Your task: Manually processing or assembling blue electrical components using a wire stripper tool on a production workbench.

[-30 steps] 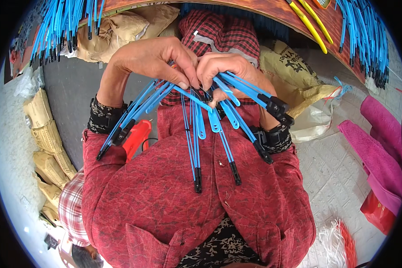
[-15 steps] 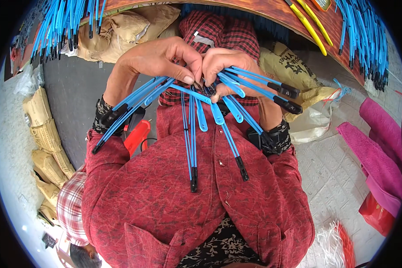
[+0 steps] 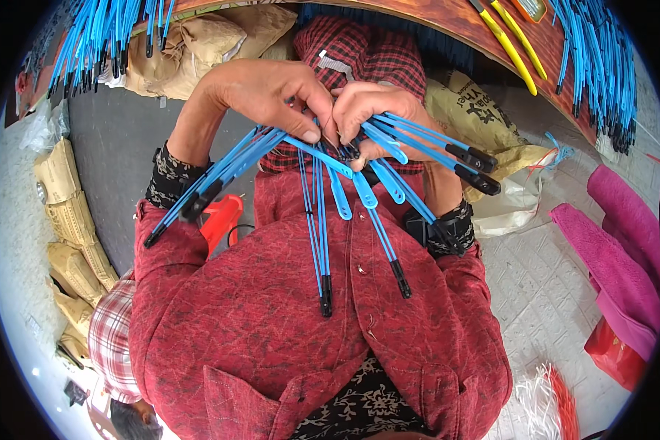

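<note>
Both hands meet over my lap, gripping one fan of thin blue plastic rods with black tips point(image 3: 320, 220). My left hand point(image 3: 271, 95) pinches the rods at their joined centre, its thumb on a rod that runs left. My right hand point(image 3: 378, 110) closes on the same centre from the right, with rods passing under its fingers. Several rods point(image 3: 213, 180) splay out down-left past my left wrist, others point(image 3: 447, 150) point right, and a few hang straight down over my red jacket.
Bundles of the same blue rods hang from a wooden table edge point(image 3: 447, 22) at top left point(image 3: 103, 44) and top right point(image 3: 601, 66). Yellow-handled tools point(image 3: 510, 44) lie on the table. Brown sacks point(image 3: 70, 220) line the left, pink cloth point(image 3: 616, 249) lies right, and a red object point(image 3: 220, 220) sits by my left arm.
Both hands have drawn closer together and slightly up at the fan's centre. The rods on the right have swung up toward level; those on the left spread a little wider.
</note>
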{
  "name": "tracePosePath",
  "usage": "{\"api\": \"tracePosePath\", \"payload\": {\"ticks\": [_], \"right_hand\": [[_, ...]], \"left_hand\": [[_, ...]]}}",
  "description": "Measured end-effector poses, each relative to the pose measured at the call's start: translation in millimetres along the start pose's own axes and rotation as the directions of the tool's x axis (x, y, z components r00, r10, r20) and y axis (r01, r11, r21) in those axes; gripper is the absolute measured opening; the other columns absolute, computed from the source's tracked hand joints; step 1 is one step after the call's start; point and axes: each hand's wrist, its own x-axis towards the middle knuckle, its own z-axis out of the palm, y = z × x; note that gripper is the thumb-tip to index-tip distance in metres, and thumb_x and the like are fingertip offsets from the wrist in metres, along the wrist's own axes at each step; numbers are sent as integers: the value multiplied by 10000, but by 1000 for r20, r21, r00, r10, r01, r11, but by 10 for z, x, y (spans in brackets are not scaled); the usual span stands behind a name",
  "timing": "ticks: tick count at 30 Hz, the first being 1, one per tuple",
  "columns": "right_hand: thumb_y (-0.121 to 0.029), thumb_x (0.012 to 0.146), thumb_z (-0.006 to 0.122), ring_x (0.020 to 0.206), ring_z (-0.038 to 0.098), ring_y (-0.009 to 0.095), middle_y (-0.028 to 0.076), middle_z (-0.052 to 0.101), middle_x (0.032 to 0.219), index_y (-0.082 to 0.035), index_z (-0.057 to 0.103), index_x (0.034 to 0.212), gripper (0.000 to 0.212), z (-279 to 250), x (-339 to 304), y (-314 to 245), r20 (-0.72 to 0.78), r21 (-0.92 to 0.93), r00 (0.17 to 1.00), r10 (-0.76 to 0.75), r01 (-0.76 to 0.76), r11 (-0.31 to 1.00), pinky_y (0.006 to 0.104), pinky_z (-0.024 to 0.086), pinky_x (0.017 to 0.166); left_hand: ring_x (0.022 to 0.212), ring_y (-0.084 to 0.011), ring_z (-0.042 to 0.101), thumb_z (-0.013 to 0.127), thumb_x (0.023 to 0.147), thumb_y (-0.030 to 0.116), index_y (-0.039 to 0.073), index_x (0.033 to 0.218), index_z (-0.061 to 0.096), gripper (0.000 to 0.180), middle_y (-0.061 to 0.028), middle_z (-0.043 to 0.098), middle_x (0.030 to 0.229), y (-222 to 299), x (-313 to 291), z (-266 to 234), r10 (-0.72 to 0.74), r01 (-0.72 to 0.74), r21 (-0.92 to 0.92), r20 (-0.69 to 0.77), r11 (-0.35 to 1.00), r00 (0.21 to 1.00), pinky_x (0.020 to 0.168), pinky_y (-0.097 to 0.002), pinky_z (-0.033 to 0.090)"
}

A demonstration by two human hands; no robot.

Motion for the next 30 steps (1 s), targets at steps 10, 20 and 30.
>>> {"api": "tracePosePath", "payload": {"ticks": [10, 20, 30], "right_hand": [[-269, 744, 905, 894, 637, 199, 81, 644, 966, -51, 689, 918, 353, -57, -97, -17, -49, 102, 998, 39, -34, 994, 358, 506, 828], [-323, 692, 911, 903, 643, 213, 52, 647, 894, -87, 700, 894, 375, -74, -68, 44, -78, 92, 996, 37, -30, 995, 481, 409, 1097], [-264, 693, 910, 910, 650, 219, 67, 651, 912, -71, 704, 894, 345, -54, -18, 13, -49, 98, 997, 56, -51, 994, 495, 393, 1116]], "left_hand": [[892, -96, 615, 589, 1044, 223, -7, 1129, 719, 278, -37, 697, 951, -35, -29, 10, -106, 83, -266, -75, 960, 992, 804, -265, 486], [942, -73, 610, 729, 959, 236, 72, 1153, 649, 267, 27, 653, 955, -702, -592, 716, -342, -21, -382, -849, 924, 404, 820, -236, 482], [913, -191, 670, 716, 954, 425, 42, 1145, 743, 429, -82, 730, 976, -576, -300, 983, -309, 215, -222, -717, 951, 624, 832, -301, 514]]}}
